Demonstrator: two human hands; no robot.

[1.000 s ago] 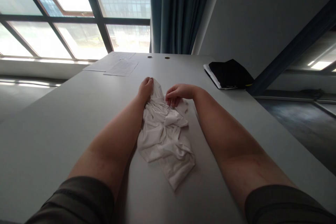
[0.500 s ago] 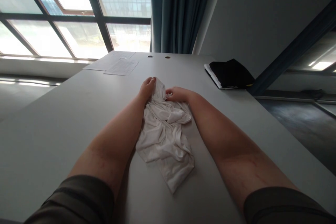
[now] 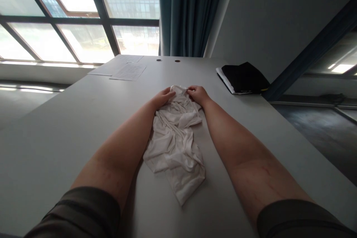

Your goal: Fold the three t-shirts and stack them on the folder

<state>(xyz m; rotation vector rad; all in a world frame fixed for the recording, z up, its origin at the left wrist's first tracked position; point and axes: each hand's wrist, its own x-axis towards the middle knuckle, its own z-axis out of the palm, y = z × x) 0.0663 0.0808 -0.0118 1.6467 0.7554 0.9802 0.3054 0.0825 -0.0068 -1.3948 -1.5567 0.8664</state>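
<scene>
A crumpled white garment (image 3: 178, 137), perhaps a T-shirt, lies lengthwise on the white table (image 3: 83, 130) between my forearms. Its near end comes to a pointed corner, and folds bunch up along its middle. At the far end, my left hand (image 3: 164, 97) is closed on the left side of what looks like a neckband, thumb on top. My right hand (image 3: 197, 94) pinches the right side of that same edge. Between the two hands the band is spread in a small curve. The fingertips under the cloth are partly hidden.
Paper sheets (image 3: 128, 71) lie at the table's far left. A black folder or cloth-covered stack (image 3: 245, 78) with white pages sits at the far right. Two round cable holes are near the back edge. Behind stand a blue curtain (image 3: 189, 15) and windows (image 3: 134, 39).
My right hand has moved up and away from me to the garment's far edge and grips it. My left hand has shifted slightly right and nearer. The far end is now spread wider.
</scene>
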